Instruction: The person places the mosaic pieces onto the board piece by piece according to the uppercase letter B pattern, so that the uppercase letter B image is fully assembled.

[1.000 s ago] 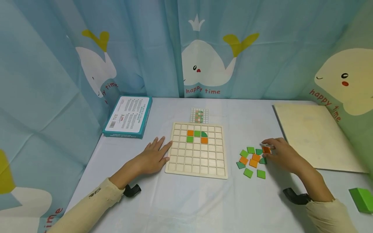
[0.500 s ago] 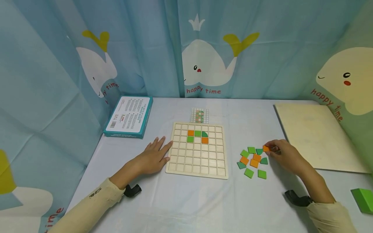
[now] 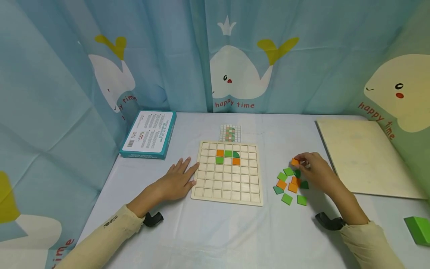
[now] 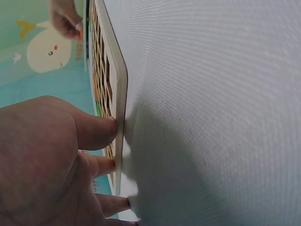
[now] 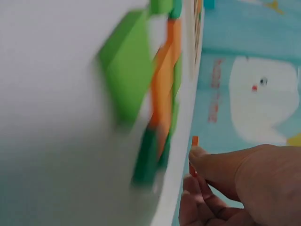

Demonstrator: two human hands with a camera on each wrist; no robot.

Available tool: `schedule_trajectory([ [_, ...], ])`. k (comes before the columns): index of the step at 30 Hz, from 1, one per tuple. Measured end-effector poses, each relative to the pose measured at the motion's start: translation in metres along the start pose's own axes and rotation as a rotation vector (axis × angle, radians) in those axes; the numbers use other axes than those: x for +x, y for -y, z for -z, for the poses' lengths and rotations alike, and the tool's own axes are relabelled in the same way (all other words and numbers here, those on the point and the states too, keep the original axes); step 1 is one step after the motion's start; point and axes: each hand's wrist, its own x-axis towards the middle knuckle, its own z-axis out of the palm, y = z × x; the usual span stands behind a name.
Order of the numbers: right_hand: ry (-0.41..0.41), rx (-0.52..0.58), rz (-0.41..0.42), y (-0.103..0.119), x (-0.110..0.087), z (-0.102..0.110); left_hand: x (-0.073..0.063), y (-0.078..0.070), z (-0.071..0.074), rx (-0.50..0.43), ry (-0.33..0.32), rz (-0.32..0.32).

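My right hand (image 3: 317, 172) pinches an orange square tile (image 3: 295, 161) between thumb and fingers, raised above the loose tiles. The right wrist view shows the same tile (image 5: 194, 141) edge-on at the thumb tip. Spread with its fingers extended, my left hand (image 3: 175, 183) touches the left edge of a wooden grid board (image 3: 226, 194). In the left wrist view, thumb and fingertips meet the board's rim (image 4: 121, 89). Near the top of the grid sit orange tiles (image 3: 236, 161), green tiles (image 3: 219, 160) and one dark green rounded tile (image 3: 236, 154).
Loose green (image 3: 287, 199), orange (image 3: 281, 184) and dark green tiles (image 3: 278, 190) lie right of the board. A pattern card (image 3: 230, 133) lies behind it. A teal box (image 3: 147, 132) is back left, a flat wooden panel (image 3: 366, 157) right, and a green block (image 3: 417, 230) at the right edge.
My right hand has lifted the orange tile from the right side of the loose tiles and carried it leftward and slightly farther back. My left hand stays at the board.
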Motion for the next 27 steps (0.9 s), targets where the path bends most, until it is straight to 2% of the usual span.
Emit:
schedule_trajectory([
  [6,0.058,0.028,0.019,0.045,0.021,-0.022,0.000,0.000,-0.001,-0.006,0.011,0.006],
  [14,0.116,0.087,0.149,0.095,0.046,-0.061,0.001,0.000,-0.002,-0.002,0.011,0.013],
  [20,0.185,0.117,0.202,0.125,0.056,-0.081,0.002,-0.001,-0.001,0.001,0.006,0.009],
  [27,0.214,0.109,0.266,0.149,0.062,-0.101,0.002,0.001,-0.001,0.004,0.006,0.014],
])
